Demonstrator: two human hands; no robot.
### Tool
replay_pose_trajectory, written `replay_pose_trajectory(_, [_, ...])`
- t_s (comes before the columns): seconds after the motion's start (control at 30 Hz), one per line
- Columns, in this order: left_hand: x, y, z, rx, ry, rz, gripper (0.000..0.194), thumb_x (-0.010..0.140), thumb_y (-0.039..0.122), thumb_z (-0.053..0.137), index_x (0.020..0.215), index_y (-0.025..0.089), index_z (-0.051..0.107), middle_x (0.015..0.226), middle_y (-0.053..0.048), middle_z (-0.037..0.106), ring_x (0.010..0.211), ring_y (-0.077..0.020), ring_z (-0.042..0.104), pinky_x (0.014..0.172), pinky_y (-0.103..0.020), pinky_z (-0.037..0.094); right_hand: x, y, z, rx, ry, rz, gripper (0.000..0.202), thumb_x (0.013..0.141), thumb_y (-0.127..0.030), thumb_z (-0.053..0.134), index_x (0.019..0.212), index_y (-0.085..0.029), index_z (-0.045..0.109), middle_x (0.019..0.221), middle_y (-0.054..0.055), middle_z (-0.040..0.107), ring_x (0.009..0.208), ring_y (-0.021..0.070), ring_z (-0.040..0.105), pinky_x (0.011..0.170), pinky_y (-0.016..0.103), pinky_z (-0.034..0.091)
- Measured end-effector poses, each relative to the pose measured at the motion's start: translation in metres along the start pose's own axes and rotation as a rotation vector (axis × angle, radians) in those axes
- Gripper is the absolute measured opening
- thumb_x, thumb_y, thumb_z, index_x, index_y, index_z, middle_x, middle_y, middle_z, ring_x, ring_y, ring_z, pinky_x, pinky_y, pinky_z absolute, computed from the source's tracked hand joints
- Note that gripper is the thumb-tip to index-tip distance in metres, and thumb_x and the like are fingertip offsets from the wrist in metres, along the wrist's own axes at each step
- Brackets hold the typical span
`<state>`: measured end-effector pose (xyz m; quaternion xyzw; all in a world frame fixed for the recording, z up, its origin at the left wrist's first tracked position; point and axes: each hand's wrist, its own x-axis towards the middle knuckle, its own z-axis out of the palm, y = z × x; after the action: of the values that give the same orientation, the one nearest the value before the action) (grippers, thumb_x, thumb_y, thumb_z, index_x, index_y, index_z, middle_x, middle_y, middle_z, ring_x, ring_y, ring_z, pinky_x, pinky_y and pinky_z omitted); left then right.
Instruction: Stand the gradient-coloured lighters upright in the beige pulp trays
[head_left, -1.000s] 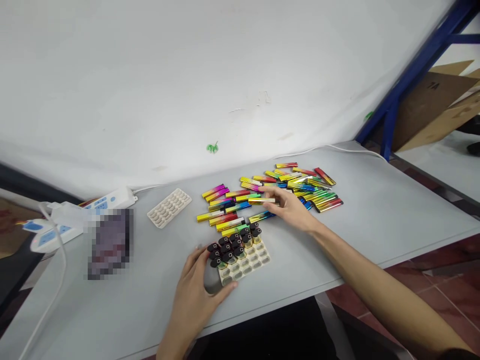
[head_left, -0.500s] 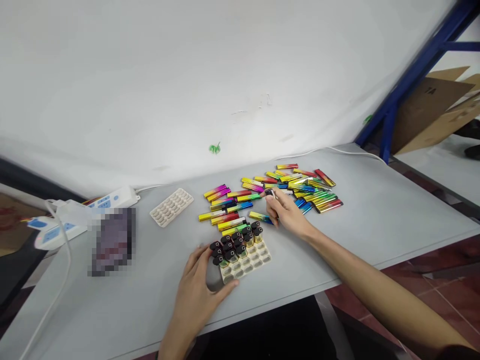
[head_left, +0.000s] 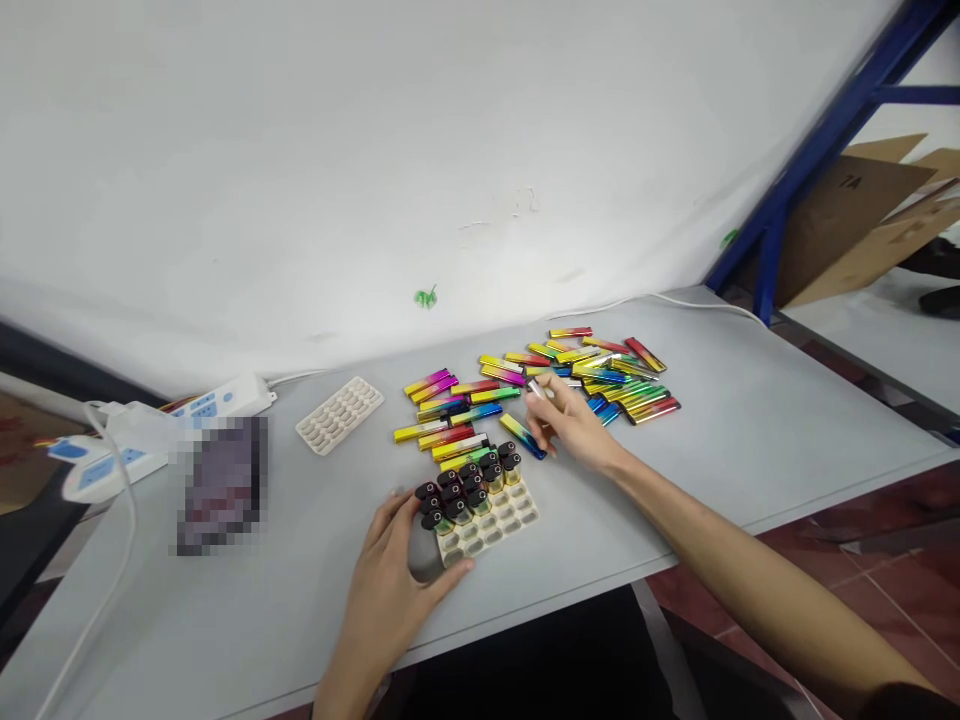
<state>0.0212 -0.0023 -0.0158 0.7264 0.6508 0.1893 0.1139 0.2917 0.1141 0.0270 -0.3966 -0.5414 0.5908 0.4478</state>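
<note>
A cream-coloured tray with oval pockets (head_left: pixel 493 531) lies near the table's front edge. Several black-capped pieces with clear bodies (head_left: pixel 457 510) stand upright in its left and rear pockets. My left hand (head_left: pixel 394 575) spans the tray's left end, fingers by the black caps and thumb at the front corner. My right hand (head_left: pixel 566 420) is closed in a pinch over the colourful sticks, holding a small slim vape-like piece with a dark tip (head_left: pixel 534 386), mostly hidden by the fingers. Just below that hand rests a yellow-to-blue metallic stick (head_left: pixel 523 437).
Shiny two-tone sticks (head_left: pixel 630 390) are spread behind and right of the tray. A second cream tray (head_left: pixel 340 415) lies back left. Farther left are power strips (head_left: pixel 217 402), a white cable (head_left: pixel 124 540) and a blurred-out dark item (head_left: pixel 223 487). A white wall (head_left: pixel 420 150) bounds the back.
My right hand has drawn slightly toward me with the piece in its fingers. The yellow-to-blue stick beneath it has turned to a steeper angle. My left hand stays at the tray.
</note>
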Motion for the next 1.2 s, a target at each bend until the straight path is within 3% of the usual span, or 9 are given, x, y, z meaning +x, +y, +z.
replay_pose_trajectory(0.1, [-0.001, -0.001, 0.000, 0.003, -0.003, -0.005, 0.079, 0.075, 0.062, 0.066, 0.137, 0.016, 0.047, 0.138, -0.016, 0.054, 0.133, -0.0371, 0.048, 0.106, -0.056, 0.048, 0.000, 0.001, 0.000, 0.056, -0.006, -0.004, 0.035, 0.086, -0.055, 0.062, 0.090, -0.026, 0.042, 0.054, -0.012, 0.029, 0.042, 0.0076, 0.023, 0.040, 0.020, 0.022])
replay_pose_trajectory(0.27, [0.000, -0.001, 0.001, 0.004, -0.021, -0.018, 0.080, 0.076, 0.064, 0.064, 0.137, 0.015, 0.046, 0.139, -0.017, 0.052, 0.134, -0.0364, 0.048, 0.107, -0.055, 0.047, 0.005, 0.011, -0.005, 0.119, 0.038, 0.109, 0.055, 0.091, -0.067, 0.041, 0.059, -0.022, 0.036, 0.051, -0.008, 0.015, 0.045, 0.0085, 0.011, 0.042, 0.025, 0.011])
replay_pose_trajectory(0.53, [-0.001, -0.003, 0.002, 0.015, 0.010, 0.005, 0.078, 0.075, 0.060, 0.067, 0.136, 0.017, 0.045, 0.136, -0.016, 0.055, 0.133, -0.0373, 0.048, 0.105, -0.056, 0.048, 0.006, 0.015, -0.006, 0.205, 0.069, 0.090, 0.049, 0.092, -0.053, 0.034, 0.054, -0.023, 0.033, 0.046, -0.007, 0.017, 0.043, 0.0093, 0.009, 0.041, 0.024, 0.009])
replay_pose_trajectory(0.8, [0.000, -0.001, 0.000, 0.005, 0.010, 0.004, 0.077, 0.075, 0.060, 0.067, 0.135, 0.017, 0.047, 0.134, -0.015, 0.055, 0.131, -0.0371, 0.050, 0.103, -0.055, 0.050, 0.007, 0.011, -0.004, 0.166, 0.088, 0.107, 0.057, 0.089, -0.068, 0.039, 0.054, -0.023, 0.032, 0.046, -0.007, 0.017, 0.042, 0.0087, 0.011, 0.041, 0.025, 0.010])
replay_pose_trajectory(1.07, [0.000, 0.001, -0.002, -0.015, -0.012, -0.019, 0.081, 0.074, 0.062, 0.066, 0.137, 0.015, 0.046, 0.138, -0.016, 0.052, 0.132, -0.0367, 0.049, 0.107, -0.054, 0.047, 0.007, 0.018, -0.006, 0.166, 0.068, 0.095, 0.051, 0.092, -0.056, 0.036, 0.052, -0.024, 0.034, 0.045, -0.006, 0.018, 0.042, 0.0095, 0.010, 0.041, 0.026, 0.009])
replay_pose_trajectory(1.2, [0.000, 0.001, -0.001, -0.021, -0.014, -0.010, 0.081, 0.075, 0.061, 0.066, 0.139, 0.016, 0.044, 0.139, -0.016, 0.051, 0.132, -0.0363, 0.048, 0.107, -0.055, 0.046, 0.007, 0.019, -0.006, 0.072, 0.097, 0.059, 0.054, 0.092, -0.064, 0.033, 0.057, -0.024, 0.039, 0.047, -0.007, 0.017, 0.042, 0.0103, 0.012, 0.042, 0.027, 0.013])
